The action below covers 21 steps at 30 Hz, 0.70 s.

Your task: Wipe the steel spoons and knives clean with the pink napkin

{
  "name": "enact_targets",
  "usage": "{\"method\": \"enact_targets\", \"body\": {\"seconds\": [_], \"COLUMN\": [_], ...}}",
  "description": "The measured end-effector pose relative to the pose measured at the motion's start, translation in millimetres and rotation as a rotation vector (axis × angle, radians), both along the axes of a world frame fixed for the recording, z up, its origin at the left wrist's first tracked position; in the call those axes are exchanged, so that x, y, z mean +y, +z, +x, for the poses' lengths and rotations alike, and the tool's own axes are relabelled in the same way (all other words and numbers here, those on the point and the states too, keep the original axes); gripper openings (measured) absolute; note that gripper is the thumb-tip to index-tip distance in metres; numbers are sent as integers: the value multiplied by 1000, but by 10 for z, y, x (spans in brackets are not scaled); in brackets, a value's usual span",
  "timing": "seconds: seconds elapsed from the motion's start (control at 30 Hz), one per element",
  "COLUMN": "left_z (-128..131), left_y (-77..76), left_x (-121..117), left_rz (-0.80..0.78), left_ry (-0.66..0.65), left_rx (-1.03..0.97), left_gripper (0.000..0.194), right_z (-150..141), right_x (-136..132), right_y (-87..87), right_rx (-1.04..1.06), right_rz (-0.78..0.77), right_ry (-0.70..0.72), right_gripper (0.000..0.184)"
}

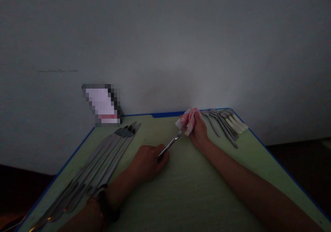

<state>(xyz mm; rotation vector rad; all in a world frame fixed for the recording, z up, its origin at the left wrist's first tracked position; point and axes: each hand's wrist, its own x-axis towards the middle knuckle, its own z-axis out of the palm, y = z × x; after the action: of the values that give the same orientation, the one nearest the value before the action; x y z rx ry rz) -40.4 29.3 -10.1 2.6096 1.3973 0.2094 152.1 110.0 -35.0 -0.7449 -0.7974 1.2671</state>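
Observation:
Near the middle of the table, my left hand (151,161) is closed round the handle of a slim metal utensil (170,145). The utensil slants up and away to the right, its far end hidden in a pink-and-white cloth (188,121), so I cannot tell its kind. My right hand (200,130) grips that cloth around the utensil's end, close to the back edge. Just right of this hand lie several metal spoons (224,127) and utensils with white handles (236,123). Several long metal utensils (103,159) lie side by side to the left of my left hand.
The pale green tabletop (193,190) has a blue rim and stands against a grey wall (165,46). A blurred-out device with a bright screen (102,102) leans at the table's back left corner. Dim surroundings show on both sides of the table.

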Motion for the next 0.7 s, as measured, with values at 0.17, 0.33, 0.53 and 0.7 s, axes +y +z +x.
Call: {"method": "enact_targets", "body": {"seconds": [0.17,0.33,0.53,0.7], "left_z": [-2,-8,12,30], "left_y": [15,43,39,37], "left_x": [22,34,34,39], "left_rz": [-39,-112,-124,-95], "left_ry": [33,83,114,79], "left_rx": [-40,-132,-179,-119], "left_gripper": [34,36,35,34], "right_z": [-76,-252,-308,-271], "right_x": [-119,-346,-371,-211], "right_y": [-12,22,60,-14], "right_rx": [-65,-391,-412,68], "right_rz": [-35,1,-16,-96], "right_ry": [-6,72,71,99], "right_gripper": [47,47,45,40]}}
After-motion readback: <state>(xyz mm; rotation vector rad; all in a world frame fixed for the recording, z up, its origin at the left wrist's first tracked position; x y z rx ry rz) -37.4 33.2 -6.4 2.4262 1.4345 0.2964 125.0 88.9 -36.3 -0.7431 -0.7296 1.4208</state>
